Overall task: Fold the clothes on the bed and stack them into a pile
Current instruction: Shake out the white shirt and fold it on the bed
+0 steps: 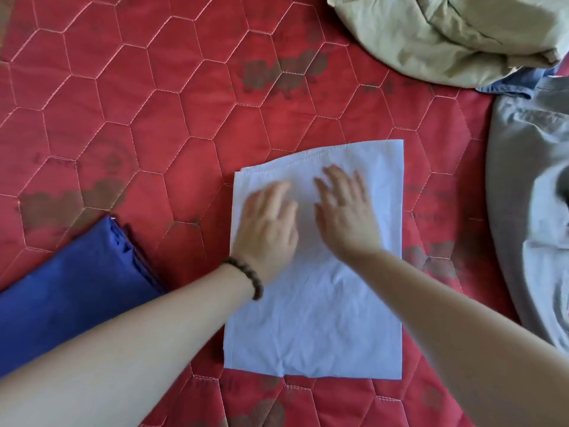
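Both hands lie flat on a folded pale blue garment (317,303) in the middle of the bed (123,118). The left hand (269,229) rests palm down on the upper left part of the cloth, its fingers (274,195) straight and slightly spread, blurred by motion. A dark beaded bracelet (246,277) circles the left wrist. The right hand (345,211) rests just beside it, palm down on the upper middle of the cloth, fingers (334,177) straight and fanned apart. Neither hand pinches or grips the fabric.

The garment forms a tall rectangle, with a stitched hem edge just beyond the fingertips and creases below the wrists.

To the left of the left hand, apart from the pale cloth, lies a folded dark blue garment (70,291), partly under the left forearm. Far beyond the right fingers, at the top right, sits a crumpled olive-beige garment (446,35). To the right of the right hand, well apart, a rumpled grey garment (529,180) spreads along the frame edge, with a strip of blue denim-like cloth (511,81) showing between it and the beige one.

The bed's red quilted cover has hexagon stitching and faded dark floral prints; faint printed writing on it is too blurred to read.
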Action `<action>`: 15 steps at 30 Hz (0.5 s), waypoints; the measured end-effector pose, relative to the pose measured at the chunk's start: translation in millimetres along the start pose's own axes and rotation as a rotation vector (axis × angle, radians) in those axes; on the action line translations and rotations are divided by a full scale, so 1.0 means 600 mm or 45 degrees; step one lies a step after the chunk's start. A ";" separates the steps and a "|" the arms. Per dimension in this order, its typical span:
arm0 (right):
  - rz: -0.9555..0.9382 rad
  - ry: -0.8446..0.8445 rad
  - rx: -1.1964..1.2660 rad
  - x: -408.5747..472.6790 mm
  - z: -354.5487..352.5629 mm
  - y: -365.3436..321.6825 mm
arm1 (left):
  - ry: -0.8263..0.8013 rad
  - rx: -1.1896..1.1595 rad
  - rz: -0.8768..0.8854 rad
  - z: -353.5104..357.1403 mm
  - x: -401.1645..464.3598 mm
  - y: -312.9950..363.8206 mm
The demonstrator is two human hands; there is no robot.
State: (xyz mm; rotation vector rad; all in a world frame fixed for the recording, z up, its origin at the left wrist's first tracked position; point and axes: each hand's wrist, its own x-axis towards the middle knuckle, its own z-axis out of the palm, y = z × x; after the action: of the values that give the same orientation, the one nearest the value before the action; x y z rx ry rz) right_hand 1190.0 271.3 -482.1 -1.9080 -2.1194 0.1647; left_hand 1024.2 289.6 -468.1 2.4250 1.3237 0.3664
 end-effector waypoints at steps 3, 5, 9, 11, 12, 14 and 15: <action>-0.145 -0.213 -0.019 -0.019 0.039 -0.025 | -0.374 0.292 0.003 0.046 -0.034 0.011; -0.079 -0.256 -0.031 -0.020 0.051 -0.012 | -0.412 0.405 -0.072 0.065 -0.040 -0.009; -0.051 -0.350 -0.185 -0.005 0.058 0.021 | -0.395 0.447 -0.159 0.083 -0.033 -0.021; 0.001 -0.366 -0.258 0.000 0.056 0.039 | -0.376 0.460 -0.206 0.084 -0.031 -0.020; 0.060 -0.371 -0.266 0.001 0.053 0.051 | -0.377 0.458 -0.226 0.083 -0.030 -0.019; 0.193 -0.367 -0.256 0.002 0.045 0.075 | -0.390 0.458 -0.231 0.081 -0.030 -0.020; 0.243 -0.364 -0.264 0.000 0.042 0.082 | -0.402 0.460 -0.227 0.081 -0.030 -0.021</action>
State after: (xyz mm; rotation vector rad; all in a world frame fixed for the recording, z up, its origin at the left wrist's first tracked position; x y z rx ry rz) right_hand 1230.0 279.9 -519.7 -2.3319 -2.2002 0.2823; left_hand 1023.9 271.9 -518.1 2.4778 1.5451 -0.3171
